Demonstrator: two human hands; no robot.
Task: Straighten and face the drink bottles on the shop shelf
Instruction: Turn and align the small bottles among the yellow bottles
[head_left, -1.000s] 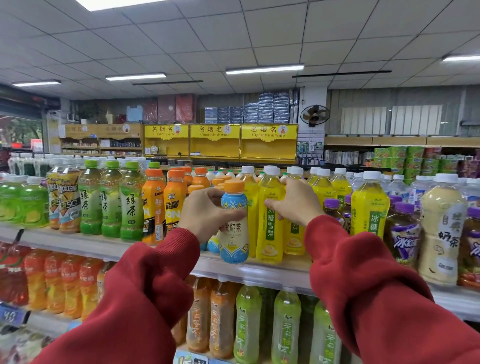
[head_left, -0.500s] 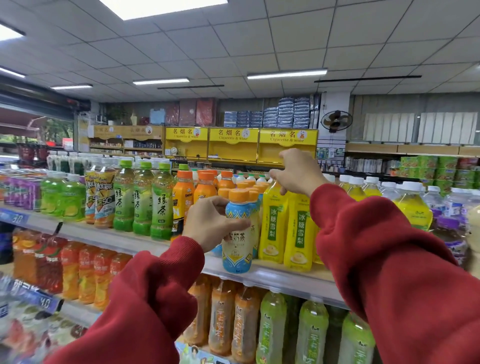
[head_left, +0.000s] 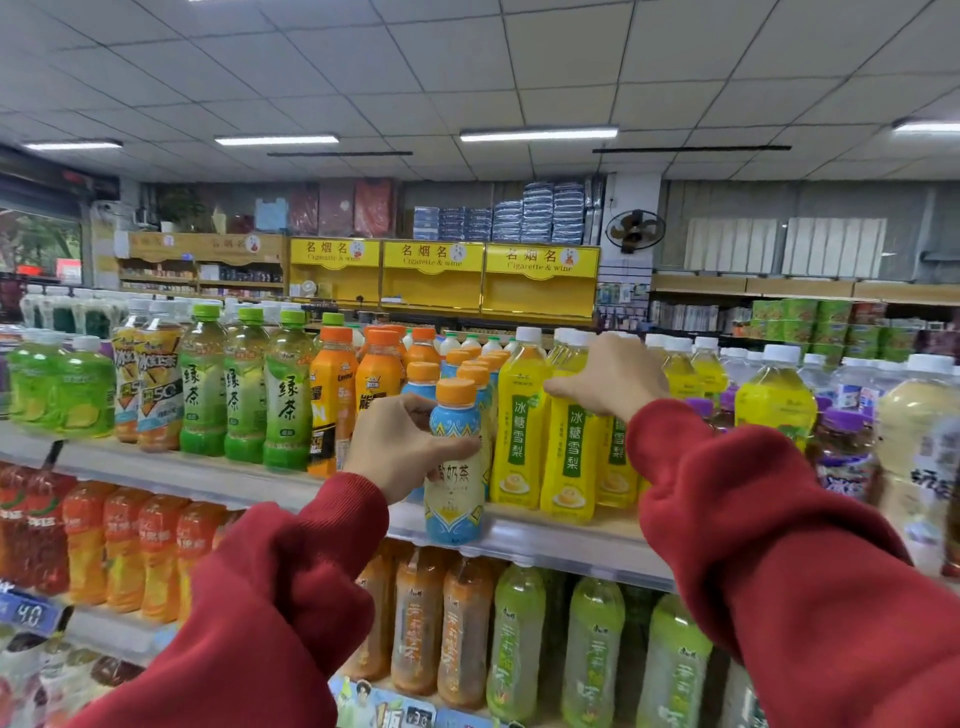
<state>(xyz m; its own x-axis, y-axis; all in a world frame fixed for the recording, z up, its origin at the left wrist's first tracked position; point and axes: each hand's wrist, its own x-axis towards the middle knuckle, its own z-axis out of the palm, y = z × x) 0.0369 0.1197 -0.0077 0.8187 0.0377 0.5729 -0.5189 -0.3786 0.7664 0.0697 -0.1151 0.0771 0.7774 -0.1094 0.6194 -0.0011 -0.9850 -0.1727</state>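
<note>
A small blue milk-tea bottle (head_left: 453, 483) with an orange cap stands upright at the front edge of the top shelf (head_left: 561, 540). My left hand (head_left: 402, 447) is wrapped around its upper half, label facing me. To its right stand tall yellow pear-drink bottles (head_left: 519, 441). My right hand (head_left: 608, 379) rests on the shoulder of the second yellow bottle (head_left: 571, 457), fingers curled over its top. Both arms wear red sleeves.
Green tea bottles (head_left: 244, 389) and orange drink bottles (head_left: 332, 400) fill the shelf to the left. Purple-capped bottles (head_left: 841, 457) and a pale milk-tea bottle (head_left: 919, 441) stand at right. The lower shelf holds orange bottles (head_left: 421, 623) and green bottles (head_left: 519, 639).
My right hand has come down from the bottle tops at the back onto a front yellow bottle. My left hand stays on the blue bottle. The view has shifted slightly.
</note>
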